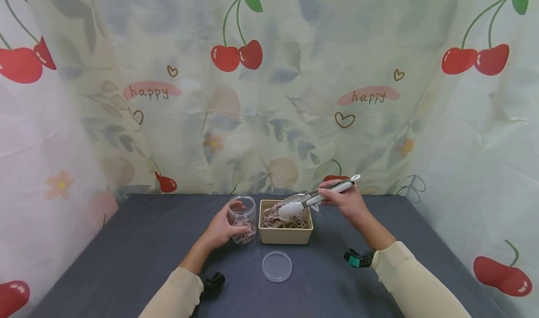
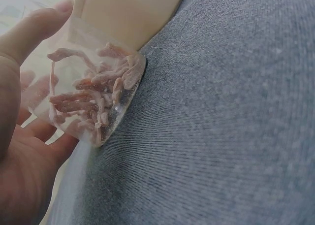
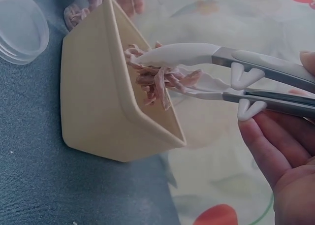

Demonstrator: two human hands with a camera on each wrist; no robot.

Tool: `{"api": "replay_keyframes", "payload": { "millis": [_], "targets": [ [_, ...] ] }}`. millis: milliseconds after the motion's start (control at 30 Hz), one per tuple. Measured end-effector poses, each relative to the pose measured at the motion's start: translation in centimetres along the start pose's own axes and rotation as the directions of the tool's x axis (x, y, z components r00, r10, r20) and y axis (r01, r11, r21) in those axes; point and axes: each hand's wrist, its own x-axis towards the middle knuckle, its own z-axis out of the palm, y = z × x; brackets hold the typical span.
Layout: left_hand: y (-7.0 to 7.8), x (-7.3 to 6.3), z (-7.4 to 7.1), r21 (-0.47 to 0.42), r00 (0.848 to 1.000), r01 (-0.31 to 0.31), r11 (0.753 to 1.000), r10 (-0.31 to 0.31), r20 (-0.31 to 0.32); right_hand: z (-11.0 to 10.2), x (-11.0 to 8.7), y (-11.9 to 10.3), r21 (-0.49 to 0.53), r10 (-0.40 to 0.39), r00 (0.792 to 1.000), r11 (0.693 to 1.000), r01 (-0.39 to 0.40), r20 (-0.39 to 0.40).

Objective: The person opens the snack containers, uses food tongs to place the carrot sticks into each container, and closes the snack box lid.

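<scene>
My left hand [image 1: 220, 228] holds a clear plastic jar [image 1: 248, 209], thumb on the near side and fingers behind it. The jar stands upright and uncapped, with pinkish-brown dried strips [image 2: 91, 94] at its bottom. My right hand [image 1: 348, 203] grips grey-and-white tongs [image 1: 315, 199] by their handles. Their white tips reach into a beige rectangular box [image 1: 286, 236] beside the jar. In the right wrist view, a clump of similar strips [image 3: 160, 82] lies between the tong tips at the box's opening. More strips fill the box in the head view.
A round translucent lid [image 1: 277, 266] lies on the dark grey tablecloth [image 1: 320, 285] in front of the box. Behind the table hangs a curtain [image 1: 269, 121] printed with cherries. Each wrist wears a dark band [image 1: 358, 258].
</scene>
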Motion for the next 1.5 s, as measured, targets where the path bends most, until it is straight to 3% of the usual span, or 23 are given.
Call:
{"api": "replay_keyframes", "payload": {
  "millis": [167,433,733,1500],
  "targets": [
    [2.3,-0.9,-0.4,0.022,1.000,0.003,1.000,-0.004,0.013,0.2,-0.1,-0.9,-0.012,-0.009,1.000,1.000,0.009,-0.009],
    [-1.9,0.7,0.3,-0.007,1.000,0.009,1.000,-0.009,-0.014,0.2,0.2,-0.5,-0.013,-0.008,1.000,1.000,0.008,0.000],
    [-2.1,0.7,0.3,-0.047,1.000,-0.017,0.999,0.017,-0.002,0.6,-0.1,0.0,-0.011,0.001,0.999,1.000,-0.001,0.042],
    [-2.2,0.8,0.3,-0.029,1.000,-0.007,1.000,0.007,-0.014,1.6,-0.2,0.9,-0.047,0.015,0.999,0.999,-0.014,0.030]
  ]
}}
